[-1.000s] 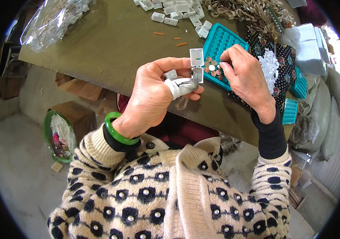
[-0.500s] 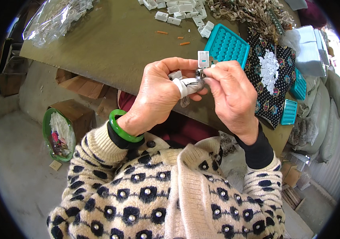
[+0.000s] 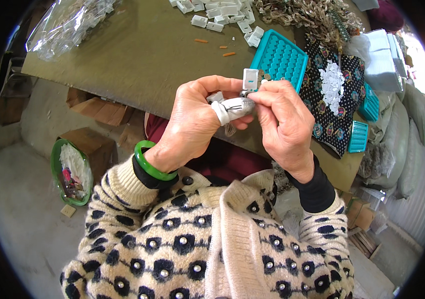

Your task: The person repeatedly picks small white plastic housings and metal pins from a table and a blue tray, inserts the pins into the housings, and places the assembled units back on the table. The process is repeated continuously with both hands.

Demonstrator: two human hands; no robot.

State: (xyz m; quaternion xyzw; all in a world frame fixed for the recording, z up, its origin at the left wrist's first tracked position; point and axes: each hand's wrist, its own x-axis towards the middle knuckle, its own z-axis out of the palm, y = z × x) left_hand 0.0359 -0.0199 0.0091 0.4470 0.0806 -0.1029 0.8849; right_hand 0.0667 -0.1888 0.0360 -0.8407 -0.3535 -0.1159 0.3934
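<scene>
A small white plastic case (image 3: 250,78) stands up from the fingers of my left hand (image 3: 188,112), which is closed around it. A smudged white wrap covers the left thumb, and a green bangle (image 3: 155,160) circles that wrist. Another small white piece (image 3: 216,96) shows inside the curled left fingers. My right hand (image 3: 288,124) pinches at the lower end of the case, thumb and forefinger together; whatever lies between those fingertips is hidden. Just beyond the hands lies a teal tray (image 3: 283,56) with rows of round pockets, and small round discs (image 3: 266,76) rest near its close edge.
Loose white cases (image 3: 222,11) are heaped at the far side of the table (image 3: 137,55), near orange strips (image 3: 228,54). White chips (image 3: 331,87) lie on a patterned cloth (image 3: 322,132) at right, beside more teal trays (image 3: 358,136). A green basket (image 3: 55,172) stands on the floor at left.
My right fingertips have come down and slightly left against the lower end of the case. The case itself sits a little lower and further left. The whole view has shifted slightly.
</scene>
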